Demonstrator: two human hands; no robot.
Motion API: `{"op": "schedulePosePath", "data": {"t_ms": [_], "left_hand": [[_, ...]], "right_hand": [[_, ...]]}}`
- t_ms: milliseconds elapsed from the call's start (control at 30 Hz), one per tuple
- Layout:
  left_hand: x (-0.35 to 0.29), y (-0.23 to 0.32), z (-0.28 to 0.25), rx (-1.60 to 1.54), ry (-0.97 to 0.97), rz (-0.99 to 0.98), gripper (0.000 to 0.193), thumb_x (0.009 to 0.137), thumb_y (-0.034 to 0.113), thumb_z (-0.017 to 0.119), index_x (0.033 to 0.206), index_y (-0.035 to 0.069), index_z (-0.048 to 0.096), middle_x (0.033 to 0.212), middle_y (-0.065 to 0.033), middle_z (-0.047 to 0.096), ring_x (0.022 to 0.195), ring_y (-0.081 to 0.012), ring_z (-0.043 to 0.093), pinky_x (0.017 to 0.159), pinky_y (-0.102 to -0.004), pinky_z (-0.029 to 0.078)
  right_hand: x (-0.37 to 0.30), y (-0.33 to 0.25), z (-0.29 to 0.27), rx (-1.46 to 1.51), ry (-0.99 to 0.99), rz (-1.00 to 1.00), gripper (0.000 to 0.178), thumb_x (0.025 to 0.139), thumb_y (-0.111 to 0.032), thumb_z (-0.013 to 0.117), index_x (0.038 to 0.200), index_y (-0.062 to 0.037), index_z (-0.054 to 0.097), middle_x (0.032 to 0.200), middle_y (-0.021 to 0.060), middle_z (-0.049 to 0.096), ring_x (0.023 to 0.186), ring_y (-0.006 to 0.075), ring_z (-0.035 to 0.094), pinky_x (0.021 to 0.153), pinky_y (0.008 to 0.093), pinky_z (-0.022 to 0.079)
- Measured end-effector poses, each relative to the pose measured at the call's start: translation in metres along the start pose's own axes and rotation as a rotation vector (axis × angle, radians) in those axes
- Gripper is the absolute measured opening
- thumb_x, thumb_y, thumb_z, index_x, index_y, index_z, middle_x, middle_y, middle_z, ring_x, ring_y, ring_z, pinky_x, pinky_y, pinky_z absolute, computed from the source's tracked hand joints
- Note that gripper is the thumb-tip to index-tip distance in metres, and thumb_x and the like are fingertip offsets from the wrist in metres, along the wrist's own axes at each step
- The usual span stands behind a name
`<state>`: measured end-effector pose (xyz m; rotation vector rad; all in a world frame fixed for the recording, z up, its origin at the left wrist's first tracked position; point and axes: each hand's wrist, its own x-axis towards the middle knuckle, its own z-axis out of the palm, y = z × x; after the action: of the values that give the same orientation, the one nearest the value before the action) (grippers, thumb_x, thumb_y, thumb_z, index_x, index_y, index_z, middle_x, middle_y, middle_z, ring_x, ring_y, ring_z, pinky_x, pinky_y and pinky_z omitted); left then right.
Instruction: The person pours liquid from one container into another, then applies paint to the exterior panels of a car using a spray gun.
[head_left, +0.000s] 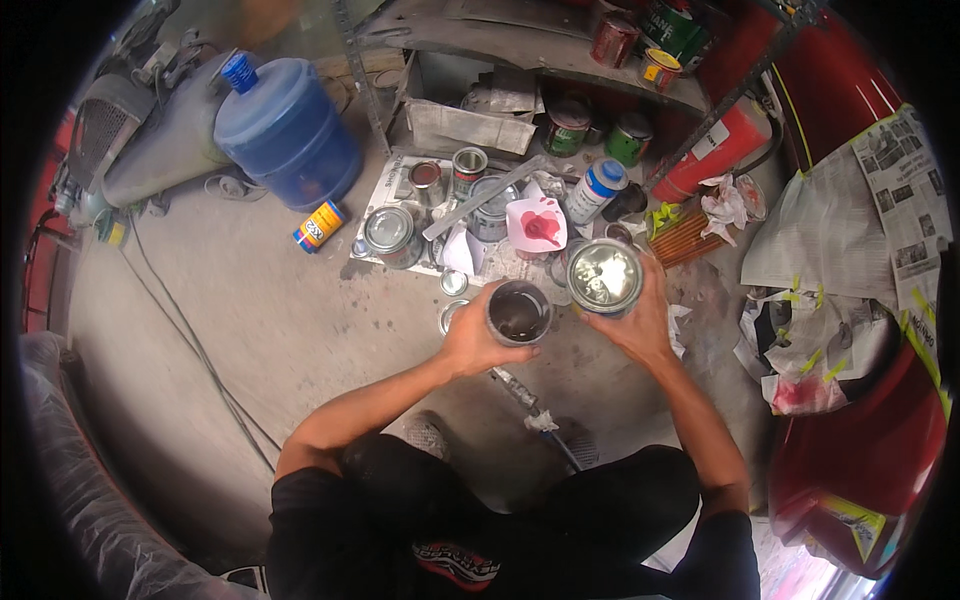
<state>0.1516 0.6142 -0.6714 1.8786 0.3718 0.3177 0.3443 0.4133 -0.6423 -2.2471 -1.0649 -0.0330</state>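
My left hand [468, 338] is wrapped around a cup [493, 319] with something dark in it, its mouth facing up toward me. My right hand [648, 318] grips a round metal can [604, 278] by its side, just to the right of the cup and slightly farther from me, a narrow gap showing between them. The can's top shines so brightly that I can't tell whether that is a lid or the contents. Both are in front of me, above the concrete floor [340, 330].

Beyond my hands, a newspaper sheet [379, 192] lies on the floor, bearing a closed can [389, 231], a long flat stick [480, 200], a red-stained paper funnel [538, 225] and a white bottle with a blue cap [596, 192]. A yellow-and-blue can [319, 227] lies tipped to the left, near a big blue water jug [287, 132].
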Motion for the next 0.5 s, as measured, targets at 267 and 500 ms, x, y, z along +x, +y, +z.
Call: {"op": "schedulePosePath", "data": {"t_ms": [267,500], "left_hand": [[-0.029,-0.004,-0.019,-0.031,0.013,-0.137,0.088,0.061,0.031,0.092,0.131,0.002,0.046,0.117,-0.0106,0.065,0.107,-0.0193,0.064,0.096,-0.0342,0.050],[-0.034,-0.001,-0.016,-0.006,0.034,-0.147,0.091,0.061,0.033,0.093,0.132,0.001,0.045,0.116,-0.0111,0.065,0.108,-0.0195,0.064,0.097,-0.0354,0.050]], "right_hand": [[-0.026,0.049,0.103,0.009,-0.169,0.053,0.108,0.056,-0.036,0.090,0.141,-0.0025,0.033,0.131,0.0223,0.046,0.119,0.0414,0.046,0.103,0.0500,0.039],[-0.016,0.054,0.159,0.162,-0.082,0.123,0.114,0.061,-0.031,0.089,0.147,0.0020,0.021,0.130,0.0248,0.045,0.121,0.0424,0.045,0.101,0.0486,0.041]]}}
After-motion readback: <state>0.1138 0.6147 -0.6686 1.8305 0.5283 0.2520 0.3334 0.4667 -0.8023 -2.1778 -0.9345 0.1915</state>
